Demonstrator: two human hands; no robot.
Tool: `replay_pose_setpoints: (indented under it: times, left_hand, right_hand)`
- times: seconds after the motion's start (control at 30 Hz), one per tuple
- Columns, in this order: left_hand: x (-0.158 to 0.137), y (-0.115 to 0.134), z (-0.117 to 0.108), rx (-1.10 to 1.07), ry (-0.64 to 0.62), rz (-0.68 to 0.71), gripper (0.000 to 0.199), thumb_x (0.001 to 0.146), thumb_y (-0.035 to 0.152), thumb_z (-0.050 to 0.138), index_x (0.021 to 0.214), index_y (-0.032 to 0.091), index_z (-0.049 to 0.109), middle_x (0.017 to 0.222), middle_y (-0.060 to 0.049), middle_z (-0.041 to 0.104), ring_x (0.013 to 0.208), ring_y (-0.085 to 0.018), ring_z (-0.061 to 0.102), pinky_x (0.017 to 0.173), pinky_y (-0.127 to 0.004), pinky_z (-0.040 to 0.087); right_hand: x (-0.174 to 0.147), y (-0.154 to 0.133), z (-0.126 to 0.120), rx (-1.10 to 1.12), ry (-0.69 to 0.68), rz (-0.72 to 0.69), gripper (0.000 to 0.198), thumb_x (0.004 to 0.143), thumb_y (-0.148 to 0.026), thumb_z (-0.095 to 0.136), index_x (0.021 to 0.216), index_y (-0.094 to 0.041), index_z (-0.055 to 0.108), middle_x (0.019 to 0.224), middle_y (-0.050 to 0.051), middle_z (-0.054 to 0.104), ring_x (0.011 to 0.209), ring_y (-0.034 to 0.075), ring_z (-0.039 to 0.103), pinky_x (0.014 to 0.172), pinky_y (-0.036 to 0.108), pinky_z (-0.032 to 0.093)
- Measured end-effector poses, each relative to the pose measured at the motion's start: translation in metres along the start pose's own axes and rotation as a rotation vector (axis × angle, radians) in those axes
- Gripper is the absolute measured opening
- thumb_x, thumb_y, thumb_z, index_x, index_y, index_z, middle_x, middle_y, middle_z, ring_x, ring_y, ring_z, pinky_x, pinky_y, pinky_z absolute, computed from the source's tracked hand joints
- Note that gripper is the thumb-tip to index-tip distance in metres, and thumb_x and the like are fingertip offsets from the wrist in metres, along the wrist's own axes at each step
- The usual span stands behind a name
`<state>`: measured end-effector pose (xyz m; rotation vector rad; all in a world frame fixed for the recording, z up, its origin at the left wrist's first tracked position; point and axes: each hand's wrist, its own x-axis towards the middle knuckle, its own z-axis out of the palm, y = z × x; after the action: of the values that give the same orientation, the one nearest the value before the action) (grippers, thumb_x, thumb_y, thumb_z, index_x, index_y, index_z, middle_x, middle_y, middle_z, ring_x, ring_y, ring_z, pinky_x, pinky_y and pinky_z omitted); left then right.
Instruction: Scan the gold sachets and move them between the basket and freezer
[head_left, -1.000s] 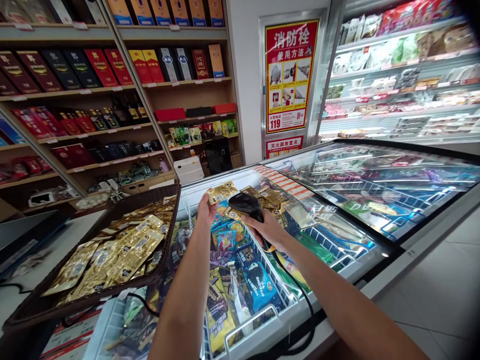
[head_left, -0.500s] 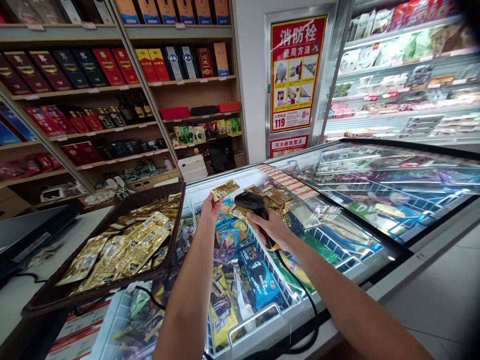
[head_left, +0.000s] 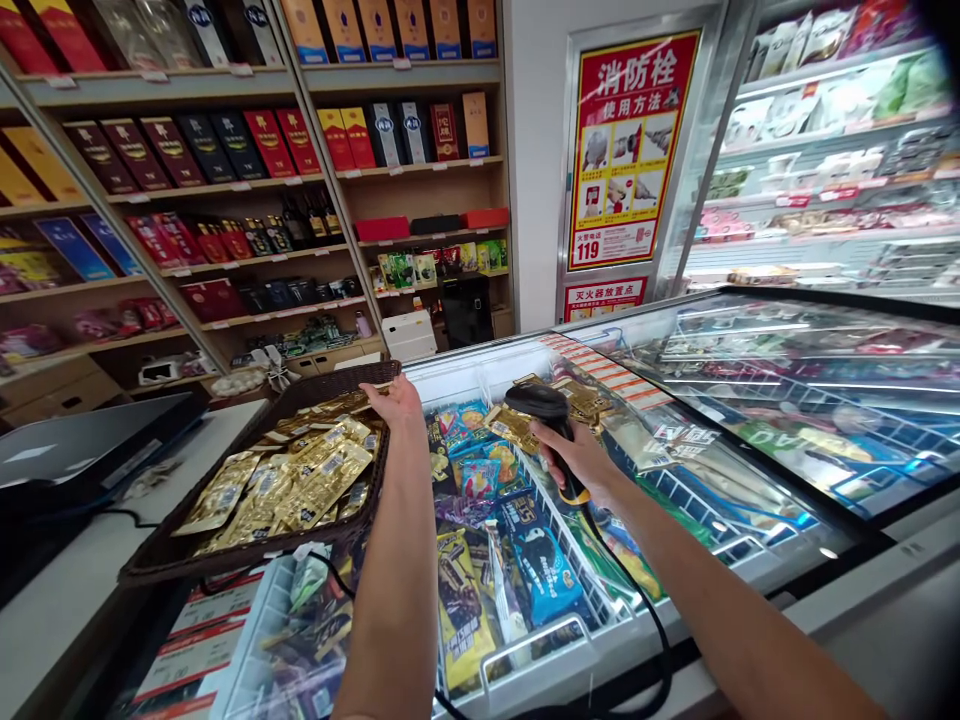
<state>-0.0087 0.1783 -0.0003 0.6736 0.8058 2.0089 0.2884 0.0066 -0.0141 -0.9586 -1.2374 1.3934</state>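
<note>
My left hand (head_left: 397, 402) is open at the far right corner of a dark woven basket (head_left: 381, 480), its fingers stretched toward the inside. No packet shows in it. Many gold foil packets (head_left: 300, 475) lie loosely heaped in that basket. My right hand (head_left: 577, 455) is wrapped around the handle of a black barcode scanner (head_left: 536, 402), whose head points left over the chest freezer. Its black cable (head_left: 630, 580) loops down from the grip. More gold packets (head_left: 585, 400) lie on the freezer just behind and beneath the scanner, partly hidden by it.
The glass-topped chest freezer (head_left: 750, 480) holds wire baskets with blue and yellow snack bags (head_left: 544, 560). Shelves of boxed bottles (head_left: 172, 150) stand behind at left. A red wall poster (head_left: 630, 150) and a refrigerated display (head_left: 817, 190) are at the back right.
My left hand has moved left from the freezer to the basket's edge, and the gold packet it held is out of its fingers. My right hand keeps the scanner. The view has turned left.
</note>
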Motion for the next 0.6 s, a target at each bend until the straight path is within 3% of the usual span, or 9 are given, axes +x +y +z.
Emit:
replay_pose_setpoints:
  times: [0.1,0.2,0.3,0.37,0.43,0.5,0.6]
  left_hand:
    - [-0.014,-0.012,0.011,0.111,-0.041,-0.005,0.066,0.091,0.069,0.032,0.136,0.023,0.047,0.139,-0.014,0.052,0.136,-0.017,0.045,0.105,-0.031,0.045]
    - [-0.033,-0.030,0.021,0.291,-0.188,-0.085,0.055,0.089,0.066,0.045,0.125,0.027,0.057,0.137,-0.010,0.057,0.127,-0.019,0.054,0.100,-0.033,0.047]
    - [-0.053,-0.054,0.025,0.550,-0.346,-0.237,0.044,0.064,0.052,0.081,0.093,0.021,0.070,0.112,-0.013,0.070,0.115,-0.031,0.061,0.094,-0.039,0.048]
    - [-0.062,-0.069,0.027,0.709,-0.403,-0.301,0.042,0.046,0.041,0.091,0.072,0.019,0.068,0.100,-0.013,0.071,0.115,-0.037,0.058,0.091,-0.040,0.047]
    - [-0.068,-0.080,0.029,0.823,-0.437,-0.321,0.042,0.037,0.036,0.093,0.061,0.019,0.063,0.097,-0.012,0.070,0.119,-0.039,0.054,0.089,-0.038,0.046]
    - [-0.069,-0.085,0.031,0.887,-0.473,-0.332,0.043,0.035,0.033,0.093,0.058,0.019,0.059,0.092,-0.009,0.068,0.116,-0.038,0.055,0.086,-0.035,0.047]
    - [-0.068,-0.082,0.031,0.878,-0.534,-0.366,0.042,0.040,0.031,0.092,0.066,0.019,0.061,0.080,-0.003,0.067,0.095,-0.029,0.063,0.077,-0.033,0.049]
  right_hand:
    - [0.001,0.000,-0.002,0.018,0.022,0.014,0.046,0.072,-0.060,0.073,0.072,-0.021,0.048,0.049,-0.007,0.049,0.032,0.007,0.041,0.031,0.021,0.033]
    - [0.002,-0.001,-0.004,0.019,0.036,0.017,0.048,0.071,-0.061,0.073,0.070,-0.022,0.046,0.048,-0.007,0.048,0.032,0.008,0.042,0.031,0.021,0.034]
    - [0.003,-0.003,-0.005,0.028,0.051,0.022,0.048,0.071,-0.061,0.073,0.072,-0.022,0.046,0.049,-0.007,0.049,0.033,0.008,0.042,0.032,0.021,0.034]
    - [0.003,-0.004,-0.005,0.028,0.054,0.021,0.047,0.071,-0.061,0.073,0.072,-0.022,0.047,0.049,-0.007,0.050,0.033,0.008,0.043,0.032,0.021,0.035]
    - [0.004,-0.004,-0.005,0.022,0.056,0.018,0.047,0.072,-0.061,0.072,0.070,-0.022,0.047,0.048,-0.006,0.049,0.033,0.008,0.042,0.032,0.022,0.035]
    - [0.005,-0.004,-0.005,0.021,0.055,0.011,0.047,0.072,-0.062,0.072,0.069,-0.022,0.047,0.047,-0.006,0.049,0.032,0.008,0.041,0.031,0.022,0.034]
    - [0.005,-0.005,-0.005,0.024,0.045,-0.017,0.048,0.070,-0.063,0.072,0.068,-0.022,0.047,0.047,-0.006,0.048,0.032,0.008,0.041,0.031,0.022,0.034]
